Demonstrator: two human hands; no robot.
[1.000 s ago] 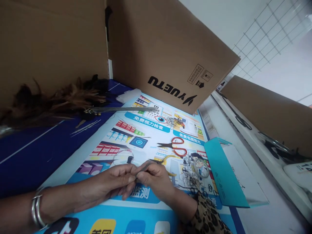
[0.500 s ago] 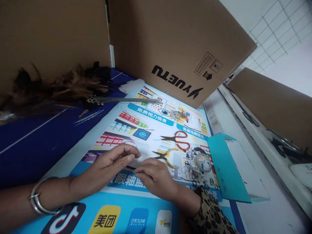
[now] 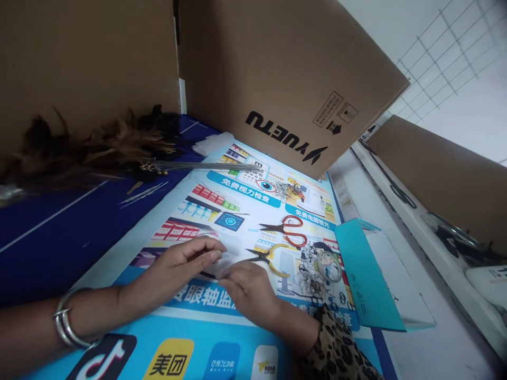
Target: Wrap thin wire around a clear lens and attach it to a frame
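Note:
Over the printed poster sheet (image 3: 222,330), my left hand (image 3: 180,269) is bent with thumb and fingertips brought together. My right hand (image 3: 253,290) is curled close beside it, thumb pressed to the index finger. Whatever the two pinches hold is too thin or hidden to make out. Just beyond my right hand lie yellow-handled pliers (image 3: 271,258), jaws pointing left. Behind them rest red-handled scissors (image 3: 291,230). To the right of my right hand is a heap of small dark wire pieces (image 3: 315,282), with a round clear roll (image 3: 328,265) beside it.
Brown feathers (image 3: 106,142) lie at the left on the blue table cover (image 3: 43,248). A bundle of thin wires (image 3: 206,165) stretches across the back. Large cardboard boxes (image 3: 273,68) stand behind. A teal open box (image 3: 368,279) sits at the right edge.
The view has shifted slightly. Both hands stay close together in nearly the same pose; the tools and wire pieces have not moved on the poster.

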